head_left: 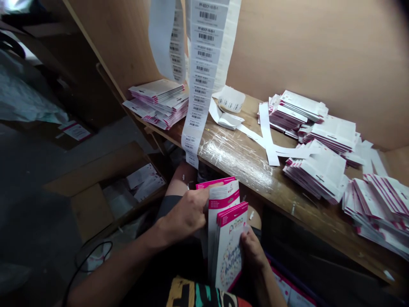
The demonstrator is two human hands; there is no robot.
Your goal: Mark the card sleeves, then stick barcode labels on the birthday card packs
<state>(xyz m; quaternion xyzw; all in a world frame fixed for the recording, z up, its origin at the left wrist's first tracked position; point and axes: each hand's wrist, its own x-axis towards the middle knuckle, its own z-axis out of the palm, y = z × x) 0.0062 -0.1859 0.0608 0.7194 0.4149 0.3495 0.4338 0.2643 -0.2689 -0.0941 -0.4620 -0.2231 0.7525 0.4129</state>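
Note:
A bunch of flat white packets [229, 249] with pink tops stands upright above my lap, the front one printed "prima" and "happy birthday". My right hand [252, 247] grips this bunch along its right edge, thumb on the front face. My left hand [193, 209] is closed at the upper left, its fingers on the rear packets [219, 183], which are fanned apart from the front ones. The fingertips of that hand are partly hidden behind the packets. A long strip of barcode labels [200, 94] hangs down over the table edge, just beyond my left hand.
The wooden table [236, 157] carries a packet stack [159, 100] at left and several packet piles [319, 170] at right. Loose backing strips [268, 136] lie between them. On the floor at left, an open cardboard box [92, 209] holds packets; a black cable [76, 260] curls nearby.

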